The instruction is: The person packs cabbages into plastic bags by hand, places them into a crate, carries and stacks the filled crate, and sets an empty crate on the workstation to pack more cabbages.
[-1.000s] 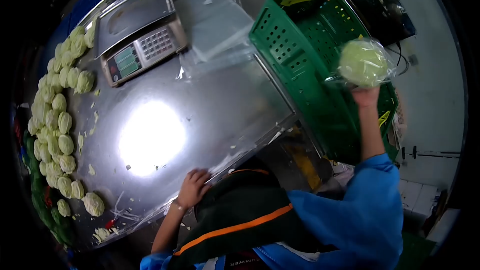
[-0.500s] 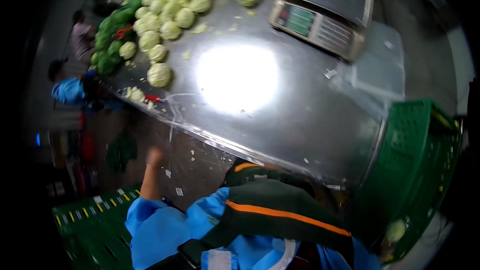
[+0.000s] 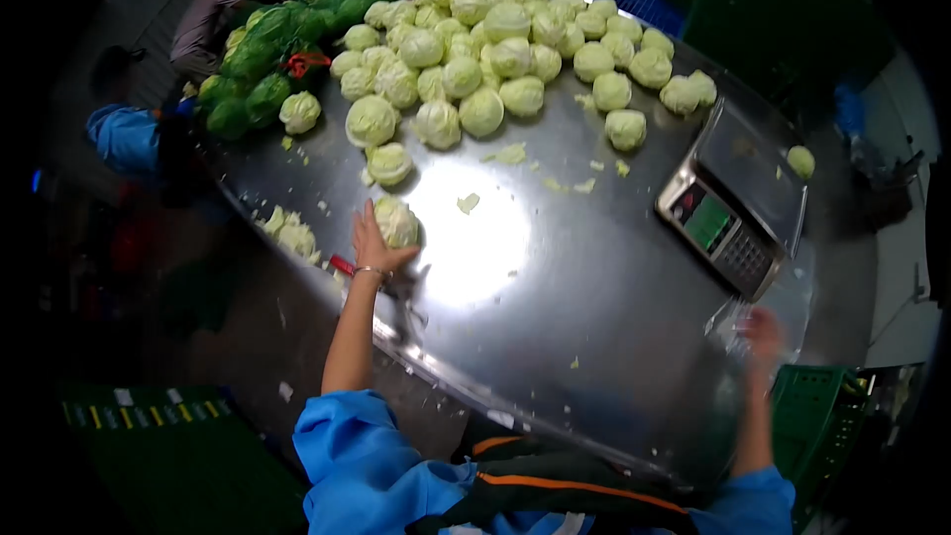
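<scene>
My left hand (image 3: 372, 246) lies with spread fingers against the left side of a cabbage (image 3: 397, 223) on the metal table (image 3: 594, 317). A red-handled tool (image 3: 341, 265) lies just below that hand. On the right, my right hand (image 3: 761, 335), blurred by motion, is at the clear plastic bags (image 3: 795, 287) beside the scale (image 3: 731, 206); whether its fingers hold a bag is hard to make out. Many more cabbages (image 3: 461, 76) are heaped toward the table's far side.
Green net sacks of cabbages (image 3: 267, 50) stand at the far left, with two people (image 3: 203, 25) near them. Leaf scraps (image 3: 289, 235) lie by the left edge. A green crate (image 3: 812, 406) is at the right, and another green crate (image 3: 178, 456) at the lower left.
The view has swung left. My left hand has reached forward from beside the table to the cabbage. My right hand has left the green crate and the bagged cabbage and moved to the plastic bags.
</scene>
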Demonstrator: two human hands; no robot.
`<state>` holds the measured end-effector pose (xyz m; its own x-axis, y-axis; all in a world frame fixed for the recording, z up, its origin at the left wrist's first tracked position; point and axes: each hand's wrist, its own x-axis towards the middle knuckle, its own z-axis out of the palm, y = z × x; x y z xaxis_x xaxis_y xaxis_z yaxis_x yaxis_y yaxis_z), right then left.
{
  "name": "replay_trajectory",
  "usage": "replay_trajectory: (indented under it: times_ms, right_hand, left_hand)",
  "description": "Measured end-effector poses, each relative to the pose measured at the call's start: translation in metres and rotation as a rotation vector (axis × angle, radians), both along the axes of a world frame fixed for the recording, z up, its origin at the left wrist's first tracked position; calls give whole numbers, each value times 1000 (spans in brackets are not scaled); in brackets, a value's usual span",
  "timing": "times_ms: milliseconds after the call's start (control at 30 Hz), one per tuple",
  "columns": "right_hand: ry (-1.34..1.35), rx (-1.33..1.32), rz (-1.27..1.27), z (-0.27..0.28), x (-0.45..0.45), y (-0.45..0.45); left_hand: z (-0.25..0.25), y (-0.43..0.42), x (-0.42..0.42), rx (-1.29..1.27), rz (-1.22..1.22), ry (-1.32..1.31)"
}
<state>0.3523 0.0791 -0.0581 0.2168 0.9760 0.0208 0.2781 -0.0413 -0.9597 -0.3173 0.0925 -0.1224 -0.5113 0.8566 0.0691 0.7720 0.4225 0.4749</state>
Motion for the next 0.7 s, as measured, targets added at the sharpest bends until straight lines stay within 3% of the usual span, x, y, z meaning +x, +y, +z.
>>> replay_trajectory:
  times_ms: [33, 67, 100, 133, 200, 267, 333, 367, 400, 433, 467, 533, 600, 633, 700]
  right_hand:
    - [-567, -158, 132, -17, -85, 16]
    - [-446, -145, 357, 16, -182, 18]
    - [-348, -171, 456, -18, -225, 22]
    - [-164, -270, 537, -17, -274, 27]
    - [314, -422, 653, -35, -334, 32]
    - [852, -683, 422, 8, -358, 29]
    - [1555, -973, 268, -1, -337, 26]
    - [1795, -872, 424, -26, -318, 15]
    - [1539, -733, 291, -32, -297, -1]
    - [1633, -673, 238, -29, -268, -19]
    - [1717, -598, 200, -25, -234, -34]
    - [1706, -441, 23, -33, -175, -81]
    - [1621, -314, -148, -31, -124, -121]
    - [1643, -238, -232, -32, -103, -141]
    - [1685, -116, -399, -28, -79, -185]
  left_hand:
    - [-5, 13, -15, 102, -99, -78]
    - [-18, 14, -32, 125, -101, -176]
    - [-33, 15, -51, 140, -115, -266]
    - [-41, 22, -60, 147, -152, -340]
    - [0, 14, -33, 142, -175, -626]
    - [54, 10, 33, 69, -425, -733]
    - [72, 4, 107, -41, -738, -804]
    - [84, 8, 143, -39, -1013, -697]
    - [97, 19, 174, -26, -1289, -581]
    - [110, 30, 198, -75, -1391, -611]
    - [118, 45, 217, -62, -1396, -597]
    - [95, 79, 265, 129, -1182, -697]
    - [79, 92, 345, 126, -1220, -671]
    - [85, 84, 399, 106, -1379, -813]
    - [88, 74, 504, 375, -1747, -489]
